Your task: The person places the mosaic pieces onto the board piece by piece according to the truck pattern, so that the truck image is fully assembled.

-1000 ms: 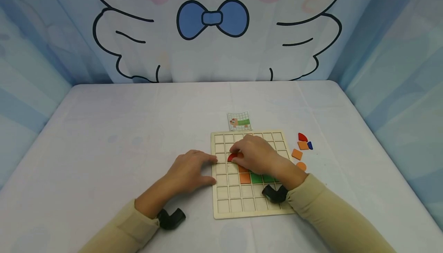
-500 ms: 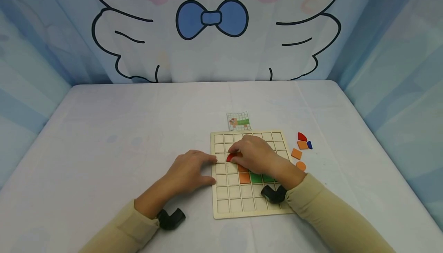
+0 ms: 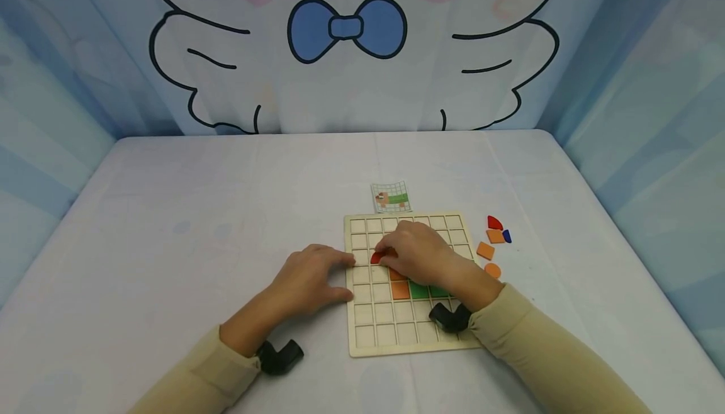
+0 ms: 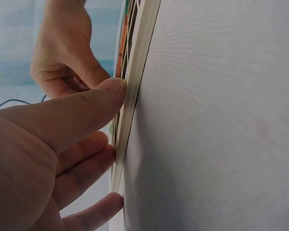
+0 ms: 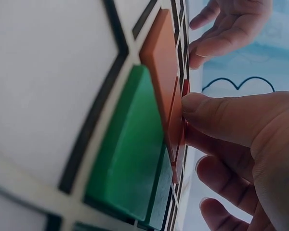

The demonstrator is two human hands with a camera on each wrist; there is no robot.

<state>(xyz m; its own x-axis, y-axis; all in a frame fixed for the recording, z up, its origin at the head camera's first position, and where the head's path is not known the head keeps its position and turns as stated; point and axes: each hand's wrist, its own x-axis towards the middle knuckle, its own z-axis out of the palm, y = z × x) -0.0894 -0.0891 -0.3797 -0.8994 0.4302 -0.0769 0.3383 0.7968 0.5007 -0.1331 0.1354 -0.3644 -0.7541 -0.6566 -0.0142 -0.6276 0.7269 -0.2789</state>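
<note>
A pale wooden grid board (image 3: 365,340) lies on the table. Over its upper left part, my right hand (image 3: 419,253) pinches a red quarter-circle tile (image 3: 375,258) between thumb and forefinger, down at a cell. The fingers partly cover that tile; in the right wrist view only a sliver of the red tile (image 5: 185,87) shows past the thumb. Orange tiles (image 3: 400,290) and green tiles (image 3: 419,291) fill cells under and beside that hand. My left hand (image 3: 314,279) touches the board's left edge, thumb and fingers spread and extended; the left wrist view shows its thumb (image 4: 111,89) against the rim.
Just beyond the board lies a picture card (image 3: 391,198) with a dog-like figure on a grid. Loose tiles lie right of the board: a red quarter circle (image 3: 494,223), orange squares (image 3: 485,251), an orange circle (image 3: 493,270) and a small blue piece (image 3: 506,236).
Very little differs. The right fingers stay at the red tile, which shows slightly less between them now. The left hand keeps its place at the board's edge.
</note>
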